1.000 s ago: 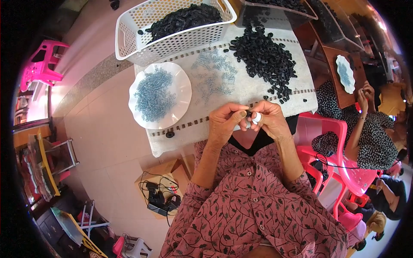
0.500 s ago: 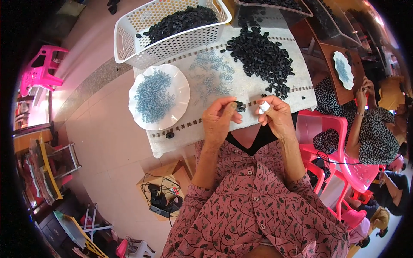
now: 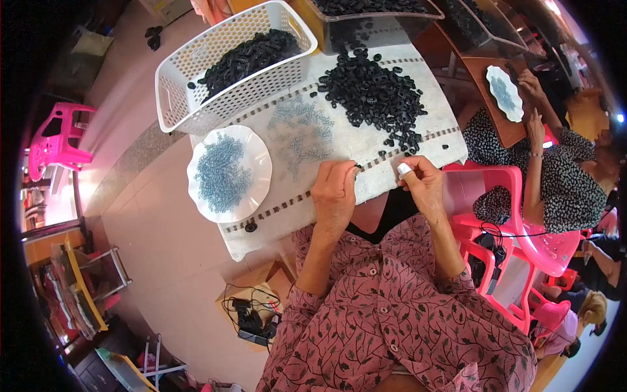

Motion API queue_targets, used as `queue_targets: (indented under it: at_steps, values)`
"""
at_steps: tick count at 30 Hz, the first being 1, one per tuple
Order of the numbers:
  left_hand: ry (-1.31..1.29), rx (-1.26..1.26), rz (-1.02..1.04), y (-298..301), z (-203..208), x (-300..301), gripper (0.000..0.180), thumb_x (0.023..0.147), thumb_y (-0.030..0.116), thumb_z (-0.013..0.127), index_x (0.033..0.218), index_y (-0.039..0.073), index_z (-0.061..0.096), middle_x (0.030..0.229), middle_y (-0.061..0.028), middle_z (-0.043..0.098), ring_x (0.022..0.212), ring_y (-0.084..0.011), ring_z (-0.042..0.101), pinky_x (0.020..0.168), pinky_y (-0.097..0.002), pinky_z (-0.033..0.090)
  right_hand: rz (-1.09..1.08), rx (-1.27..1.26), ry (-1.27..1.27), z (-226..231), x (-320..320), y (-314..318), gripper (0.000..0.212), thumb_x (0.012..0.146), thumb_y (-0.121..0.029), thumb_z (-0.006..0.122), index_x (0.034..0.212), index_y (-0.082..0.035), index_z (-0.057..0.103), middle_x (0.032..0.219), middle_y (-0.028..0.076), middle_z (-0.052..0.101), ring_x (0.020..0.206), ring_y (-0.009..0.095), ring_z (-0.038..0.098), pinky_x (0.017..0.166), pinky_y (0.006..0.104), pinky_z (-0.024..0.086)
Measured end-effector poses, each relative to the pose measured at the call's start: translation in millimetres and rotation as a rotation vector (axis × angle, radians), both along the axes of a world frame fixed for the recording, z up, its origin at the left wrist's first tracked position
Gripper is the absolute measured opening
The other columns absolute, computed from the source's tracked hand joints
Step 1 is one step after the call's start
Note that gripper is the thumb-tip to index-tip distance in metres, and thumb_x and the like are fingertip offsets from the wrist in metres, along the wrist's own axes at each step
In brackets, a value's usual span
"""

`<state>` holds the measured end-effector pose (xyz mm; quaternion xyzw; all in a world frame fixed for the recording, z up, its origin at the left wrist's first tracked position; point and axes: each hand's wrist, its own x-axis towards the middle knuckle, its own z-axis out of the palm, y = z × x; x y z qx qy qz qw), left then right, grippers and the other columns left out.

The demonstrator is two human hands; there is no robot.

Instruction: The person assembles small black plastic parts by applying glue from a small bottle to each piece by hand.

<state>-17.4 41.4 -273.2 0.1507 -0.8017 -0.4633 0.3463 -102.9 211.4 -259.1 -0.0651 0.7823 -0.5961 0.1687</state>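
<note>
My left hand is closed in a pinch above the table's near edge. A bit of a small black plastic part shows at its fingertips; the rest is hidden. To its right, my right hand has a white wrap on the thumb, pressed toward the fingers. Whatever it may hold cannot be made out. Beyond my hands lies a heap of black parts on the pale cloth. Small clear bluish pieces are scattered left of the heap, with more on a white scalloped plate.
A white perforated basket with black parts stands at the back left, beside a clear bin. A single black part lies near the plate. At right, another person sits at a brown table. A cardboard box with cables is on the floor.
My view has shifted, so the table things appear displaced. The black part, earlier plainly visible at my left fingertips, is now mostly covered by them. My hands remain apart.
</note>
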Motion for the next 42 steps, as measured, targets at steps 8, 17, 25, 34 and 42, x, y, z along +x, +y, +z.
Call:
queue_targets:
  at_steps: [8,17,25,34,42]
  values:
    - [-0.083,-0.134,0.013,3.1,-2.4,-7.5,0.017,0.078,-0.001,0.064,0.094,0.003,0.066,0.086,-0.0113,0.059,0.07,-0.0239,0.059,0.06,-0.031,0.048,0.06,0.253,0.558,11.5,-7.3,-12.8,0.01,0.081,-0.002,0.06,0.09,0.0,0.063,0.079,0.009,0.059,0.065,0.017,0.057,0.06,0.0278,0.046]
    - [-0.022,0.073,0.061,-3.0,3.1,6.8,0.017,0.076,-0.006,0.065,0.092,0.0,0.067,0.088,-0.0106,0.059,0.062,-0.016,0.057,0.052,-0.0255,0.046,0.153,0.44,0.628,18.1,-18.0,-20.3,0.014,0.076,-0.004,0.06,0.089,-0.002,0.066,0.08,0.01,0.06,0.066,0.024,0.059,0.06,0.033,0.048]
    - [-0.004,0.026,0.044,-4.1,-1.1,10.1,0.016,0.077,-0.004,0.065,0.092,0.001,0.067,0.086,-0.0094,0.06,0.061,-0.0133,0.056,0.052,-0.0241,0.045,0.087,0.402,0.721,25.1,-26.4,-34.8,0.015,0.071,-0.008,0.061,0.084,-0.005,0.067,0.083,0.011,0.063,0.071,0.028,0.063,0.063,0.0347,0.051]
    - [-0.002,0.007,0.031,-5.2,-4.6,13.5,0.018,0.077,-0.003,0.065,0.093,0.002,0.067,0.085,-0.0098,0.06,0.063,-0.0171,0.058,0.053,-0.027,0.047,0.092,0.421,0.71,23.1,-33.5,-49.8,0.015,0.074,-0.005,0.061,0.087,-0.004,0.067,0.084,0.011,0.062,0.07,0.029,0.062,0.063,0.0355,0.05]
    - [0.046,-0.098,-0.026,-2.4,-6.6,13.3,0.02,0.075,-0.003,0.065,0.093,0.005,0.063,0.084,-0.0091,0.057,0.067,-0.0246,0.06,0.057,-0.0327,0.049,0.074,0.623,0.985,21.5,-72.6,-96.3,0.023,0.071,-0.006,0.064,0.094,-0.005,0.066,0.087,0.012,0.054,0.083,0.03,0.057,0.068,0.04,0.048]
